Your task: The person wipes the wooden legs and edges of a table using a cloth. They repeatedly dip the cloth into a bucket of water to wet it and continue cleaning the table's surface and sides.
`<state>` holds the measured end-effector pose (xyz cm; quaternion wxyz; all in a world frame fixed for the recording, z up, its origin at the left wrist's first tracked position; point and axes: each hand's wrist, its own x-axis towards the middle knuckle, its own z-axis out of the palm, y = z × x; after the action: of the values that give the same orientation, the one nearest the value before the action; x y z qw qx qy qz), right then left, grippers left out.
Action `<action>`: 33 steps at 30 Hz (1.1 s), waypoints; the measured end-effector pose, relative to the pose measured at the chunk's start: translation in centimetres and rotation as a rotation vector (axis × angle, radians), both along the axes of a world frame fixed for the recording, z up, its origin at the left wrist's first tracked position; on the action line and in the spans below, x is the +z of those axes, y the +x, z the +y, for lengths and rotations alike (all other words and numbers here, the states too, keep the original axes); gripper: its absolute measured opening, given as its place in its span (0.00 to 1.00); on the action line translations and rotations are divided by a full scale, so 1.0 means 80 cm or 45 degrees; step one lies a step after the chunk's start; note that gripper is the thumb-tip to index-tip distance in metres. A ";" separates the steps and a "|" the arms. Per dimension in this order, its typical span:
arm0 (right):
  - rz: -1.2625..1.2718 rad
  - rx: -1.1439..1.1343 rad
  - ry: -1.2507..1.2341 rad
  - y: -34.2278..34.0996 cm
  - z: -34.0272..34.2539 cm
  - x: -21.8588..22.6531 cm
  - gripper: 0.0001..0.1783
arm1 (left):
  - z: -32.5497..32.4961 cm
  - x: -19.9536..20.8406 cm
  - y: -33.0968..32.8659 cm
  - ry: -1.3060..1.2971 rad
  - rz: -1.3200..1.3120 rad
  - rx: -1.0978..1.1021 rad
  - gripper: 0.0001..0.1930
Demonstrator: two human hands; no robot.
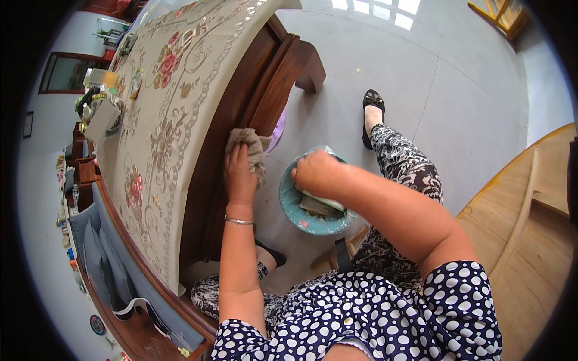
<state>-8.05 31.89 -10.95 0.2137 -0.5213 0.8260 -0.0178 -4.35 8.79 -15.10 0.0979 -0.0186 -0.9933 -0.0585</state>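
My left hand (239,177), with a silver bangle at its wrist, presses a crumpled grey-brown cloth (248,144) against the dark wooden side of a low table (235,114). Its fingers lie over the cloth, holding it. A teal waste bin (289,207) with a clear plastic liner stands on the floor between my legs, just right of the table. Over the bin's mouth, my right hand (318,174) is closed in a fist; whatever its fingers hold is hidden. Below it, papers or wrappers (319,206) show inside the bin.
A floral tablecloth (180,114) covers the table, with jars and boxes (105,111) at its far left. Behind the table leg lies something purple (277,129). A wooden bench with blue cushions (105,256) stands at left, a pale wooden piece (512,222) at right, a small stool (337,253) near my knees.
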 end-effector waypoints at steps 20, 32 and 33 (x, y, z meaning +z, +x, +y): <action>-0.394 -1.131 0.058 -0.016 0.046 -0.189 0.16 | -0.016 0.000 0.256 0.402 -0.289 0.250 0.26; -0.529 -1.840 -0.241 -0.067 0.042 -0.225 0.17 | -0.031 -0.034 0.251 0.478 -0.353 0.300 0.27; -0.500 -1.811 -0.264 -0.069 0.042 -0.229 0.17 | -0.033 -0.036 0.250 0.476 -0.344 0.296 0.27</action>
<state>-13.53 35.26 -29.30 0.2440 0.1343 0.9047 -0.3223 15.67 6.15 -18.00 -0.0279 0.1223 -0.9647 -0.2316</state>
